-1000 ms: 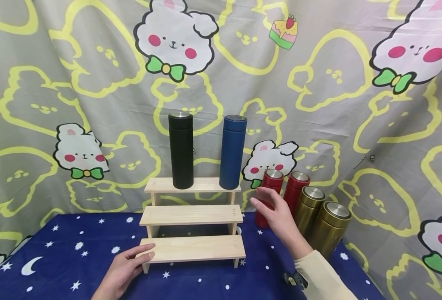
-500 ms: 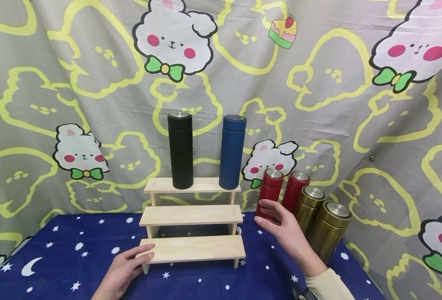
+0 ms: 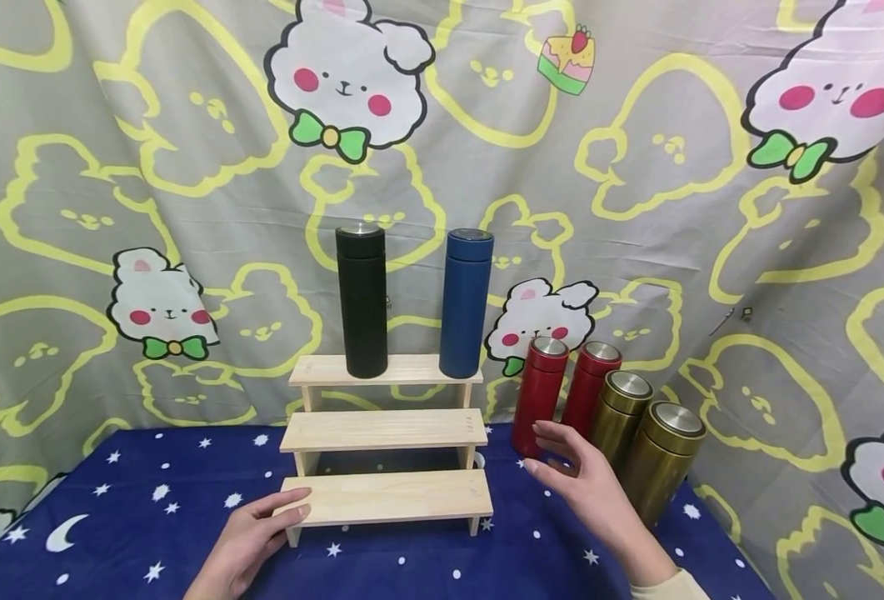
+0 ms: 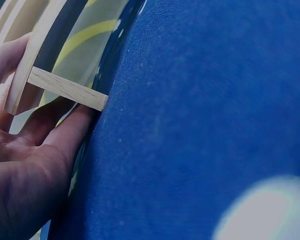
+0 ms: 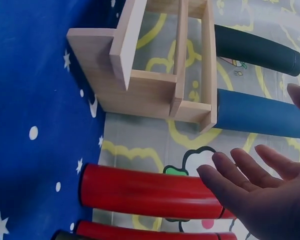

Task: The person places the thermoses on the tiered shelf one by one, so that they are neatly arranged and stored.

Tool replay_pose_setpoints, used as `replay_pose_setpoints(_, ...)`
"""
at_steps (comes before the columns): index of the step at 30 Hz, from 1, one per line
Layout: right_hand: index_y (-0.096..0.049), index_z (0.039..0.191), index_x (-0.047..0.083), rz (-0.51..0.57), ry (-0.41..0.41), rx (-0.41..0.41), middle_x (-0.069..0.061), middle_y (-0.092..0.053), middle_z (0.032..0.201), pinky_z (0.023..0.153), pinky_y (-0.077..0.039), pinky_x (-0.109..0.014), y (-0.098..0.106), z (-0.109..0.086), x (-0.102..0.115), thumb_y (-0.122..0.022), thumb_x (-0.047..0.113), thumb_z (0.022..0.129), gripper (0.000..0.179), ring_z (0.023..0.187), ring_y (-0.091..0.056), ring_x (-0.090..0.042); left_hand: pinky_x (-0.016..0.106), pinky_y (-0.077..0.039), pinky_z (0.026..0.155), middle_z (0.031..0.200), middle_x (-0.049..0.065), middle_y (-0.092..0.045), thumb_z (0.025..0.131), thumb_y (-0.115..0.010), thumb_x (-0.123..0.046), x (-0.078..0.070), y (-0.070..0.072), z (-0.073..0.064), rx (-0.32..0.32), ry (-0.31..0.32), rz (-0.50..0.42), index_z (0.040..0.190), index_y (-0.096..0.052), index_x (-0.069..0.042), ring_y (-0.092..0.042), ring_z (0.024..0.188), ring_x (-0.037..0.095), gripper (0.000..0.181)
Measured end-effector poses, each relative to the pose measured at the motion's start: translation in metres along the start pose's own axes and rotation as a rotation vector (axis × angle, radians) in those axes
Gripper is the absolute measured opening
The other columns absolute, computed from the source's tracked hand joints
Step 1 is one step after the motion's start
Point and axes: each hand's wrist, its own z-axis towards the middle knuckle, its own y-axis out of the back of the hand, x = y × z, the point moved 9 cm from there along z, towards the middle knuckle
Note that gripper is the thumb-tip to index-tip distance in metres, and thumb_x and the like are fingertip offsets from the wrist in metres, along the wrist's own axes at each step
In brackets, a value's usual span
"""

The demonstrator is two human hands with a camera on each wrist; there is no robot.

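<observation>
My left hand (image 3: pixel 242 537) grips the left end of the bottom step of a three-step wooden display stand (image 3: pixel 392 496). In the left wrist view, one digit lies over the board while other fingers reach beneath it beside the leg. My right hand (image 3: pixel 587 487), fingers spread and loosely bent around nothing, hovers in front of a red thermos flask (image 3: pixel 537 404). Beside that flask are a second red flask (image 3: pixel 587 383) and two gold flasks (image 3: pixel 662 467). On the top step stand a black flask (image 3: pixel 362 308) at left and a blue flask (image 3: pixel 466 308) at right, both upright.
A dark blue cloth (image 3: pixel 134 508) with white stars and moons covers the table. Close behind the stand hangs a grey curtain (image 3: pixel 636 217) printed with rabbits and yellow outlines; it also runs along the right side.
My right hand has moved down and to the right, away from the stand's top, exposing more of the nearest red flask. The left hand and the flasks stay where they were.
</observation>
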Motion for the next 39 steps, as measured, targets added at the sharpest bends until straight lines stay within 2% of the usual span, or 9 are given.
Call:
replay_pose_setpoints(7,-0.056,0.133,0.006,-0.001,0.006,-0.03,-0.011,-0.058,0.133,0.097,-0.047,-0.046,0.009,-0.01,-0.005,-0.075,0.019,0.088,0.05,0.122,-0.054,-0.031,0.052,-0.045,0.098,0.145,0.033,-0.037,0.082,-0.082,-0.022,0.001,0.001,0.0,0.0,-0.003,0.007,0.124,-0.067,0.0,-0.059,0.11,0.028,0.05)
replay_pose_setpoints(15,-0.06,0.127,0.003,0.009,0.067,-0.134,-0.011,-0.063,0.124,0.089,-0.049,-0.021,0.025,-0.023,-0.003,-0.074,0.011,0.089,0.041,0.112,-0.06,-0.017,0.057,-0.04,0.1,0.146,0.033,-0.035,0.079,-0.084,-0.028,0.002,0.001,0.001,-0.002,0.008,0.038,0.123,-0.068,-0.002,-0.05,0.123,0.04,0.054)
replay_pose_setpoints(18,-0.06,0.127,0.003,-0.012,0.056,-0.156,-0.011,-0.064,0.123,0.089,-0.049,-0.02,0.03,-0.028,-0.006,-0.074,0.012,0.089,0.041,0.111,-0.06,-0.012,0.057,-0.04,0.1,0.146,0.034,-0.035,0.078,-0.085,-0.03,0.002,0.001,0.001,0.002,0.009,0.037,0.124,-0.068,-0.001,-0.048,0.124,0.042,0.056)
replay_pose_setpoints(23,-0.059,0.129,0.007,-0.071,-0.022,-0.165,-0.008,-0.064,0.123,0.09,-0.049,-0.021,0.035,-0.036,-0.014,-0.074,0.019,0.09,0.044,0.108,-0.059,-0.006,0.057,-0.04,0.1,0.146,0.032,-0.035,0.078,-0.085,-0.031,0.002,0.002,0.0,0.0,0.015,0.03,0.124,-0.068,-0.002,-0.049,0.124,0.04,0.057)
replay_pose_setpoints(27,-0.059,0.129,0.007,-0.082,-0.055,-0.171,-0.01,-0.064,0.123,0.087,-0.049,-0.02,0.038,-0.042,-0.019,-0.075,0.02,0.09,0.045,0.106,-0.06,-0.007,0.057,-0.04,0.1,0.146,0.033,-0.035,0.078,-0.085,-0.031,0.002,0.001,0.0,0.003,0.015,0.033,0.124,-0.068,-0.002,-0.048,0.125,0.04,0.057)
replay_pose_setpoints(31,-0.057,0.131,0.005,-0.077,-0.091,-0.168,-0.015,-0.061,0.127,0.083,-0.049,-0.019,0.041,-0.046,-0.025,-0.075,0.02,0.09,0.048,0.108,-0.06,-0.014,0.058,-0.04,0.1,0.146,0.033,-0.035,0.077,-0.085,-0.032,0.002,0.002,-0.001,-0.002,0.012,0.034,0.124,-0.068,-0.002,-0.048,0.124,0.041,0.058)
replay_pose_setpoints(33,-0.057,0.13,0.004,-0.077,-0.091,-0.174,-0.016,-0.061,0.127,0.082,-0.05,-0.019,0.044,-0.049,-0.026,-0.075,0.019,0.089,0.047,0.107,-0.061,-0.013,0.058,-0.039,0.1,0.146,0.033,-0.035,0.078,-0.085,-0.031,0.001,0.001,-0.001,0.0,0.007,0.033,0.124,-0.068,-0.002,-0.048,0.124,0.04,0.058)
replay_pose_setpoints(39,-0.06,0.123,0.001,-0.087,-0.006,-0.222,-0.015,-0.064,0.121,0.083,-0.051,-0.018,0.049,-0.057,-0.027,-0.076,0.011,0.087,0.041,0.105,-0.061,-0.006,0.058,-0.04,0.1,0.147,0.032,-0.035,0.078,-0.085,-0.032,0.002,0.001,-0.001,-0.002,0.006,0.039,0.125,-0.068,-0.002,-0.048,0.124,0.04,0.058)
